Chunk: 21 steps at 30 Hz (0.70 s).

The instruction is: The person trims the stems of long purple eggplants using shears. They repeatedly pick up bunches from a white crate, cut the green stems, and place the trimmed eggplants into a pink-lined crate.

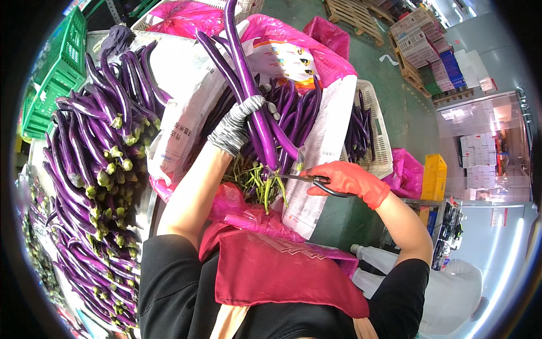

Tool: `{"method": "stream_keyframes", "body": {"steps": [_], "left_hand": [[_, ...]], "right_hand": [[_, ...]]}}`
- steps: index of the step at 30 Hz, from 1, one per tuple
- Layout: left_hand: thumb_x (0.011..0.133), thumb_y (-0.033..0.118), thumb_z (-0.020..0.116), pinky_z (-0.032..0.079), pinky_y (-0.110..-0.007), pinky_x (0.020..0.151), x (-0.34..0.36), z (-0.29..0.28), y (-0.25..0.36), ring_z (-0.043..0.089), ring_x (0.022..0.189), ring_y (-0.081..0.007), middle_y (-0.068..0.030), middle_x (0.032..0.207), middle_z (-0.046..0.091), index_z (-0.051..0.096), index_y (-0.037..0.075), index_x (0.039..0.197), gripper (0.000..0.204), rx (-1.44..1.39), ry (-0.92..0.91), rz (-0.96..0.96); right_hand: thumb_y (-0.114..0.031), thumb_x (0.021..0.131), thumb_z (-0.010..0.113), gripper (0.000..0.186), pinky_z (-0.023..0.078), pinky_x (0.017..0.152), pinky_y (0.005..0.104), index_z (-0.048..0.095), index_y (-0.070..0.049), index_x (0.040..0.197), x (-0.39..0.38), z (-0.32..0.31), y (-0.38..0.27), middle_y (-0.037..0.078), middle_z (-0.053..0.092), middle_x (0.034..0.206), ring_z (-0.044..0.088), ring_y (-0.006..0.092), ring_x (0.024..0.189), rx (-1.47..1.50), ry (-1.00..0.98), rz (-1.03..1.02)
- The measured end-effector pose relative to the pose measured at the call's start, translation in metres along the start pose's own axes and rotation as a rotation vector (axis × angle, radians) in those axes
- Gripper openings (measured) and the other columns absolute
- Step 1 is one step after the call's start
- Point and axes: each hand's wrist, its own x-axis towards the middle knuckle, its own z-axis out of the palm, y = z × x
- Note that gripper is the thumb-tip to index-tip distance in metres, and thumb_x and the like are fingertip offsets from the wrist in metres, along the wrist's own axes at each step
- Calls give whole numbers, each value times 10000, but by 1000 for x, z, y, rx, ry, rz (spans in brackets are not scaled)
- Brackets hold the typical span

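My left hand (pixel 240 121), in a grey striped glove, grips several long purple eggplants (pixel 252 101), held tilted upright over a crate lined with pink plastic and paper. My right hand (pixel 339 183), in an orange rubber glove, holds black-handled scissors (pixel 323 188), their blades at the stem ends of the held eggplants. Cut green stem pieces (pixel 265 189) show just below the blades. More eggplants (pixel 291 110) lie in the lined crate behind my left hand. A large pile of eggplants (pixel 93 158) with green caps covers the surface to my left.
A green crate (pixel 53 85) stands at the upper left, a white crate (pixel 377 127) with eggplants right of the lined one. A yellow crate (pixel 433 176), pink bags (pixel 405 169) and pallets with stacked boxes (pixel 418 39) are at the right. A person in pale clothing (pixel 454 288) is at the lower right.
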Motion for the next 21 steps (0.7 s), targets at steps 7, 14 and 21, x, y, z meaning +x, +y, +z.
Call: {"method": "stream_keyframes", "body": {"steps": [7,14,21], "left_hand": [[759,243,720,507,-416,798,0,5,-6,607,852,-278,-111,869,615,481,68,1175,511,-32,12,-17],[753,240,714,517,-369,744,2,9,-13,617,777,-232,-110,840,622,490,52,1169,509,145,110,14],[758,237,702,519,-354,711,3,9,3,619,752,-228,-115,826,630,549,37,1053,388,214,205,160]], "right_hand": [[-406,794,664,532,468,742,328,552,-75,1195,5,12,6,144,631,918,607,278,812,283,-78,-26],[-388,825,628,483,472,709,354,555,-61,1174,16,30,13,183,622,844,626,268,767,-12,120,-186],[-449,804,622,521,470,749,386,560,-70,1155,2,15,7,179,623,953,599,333,915,-111,-3,146]]}}
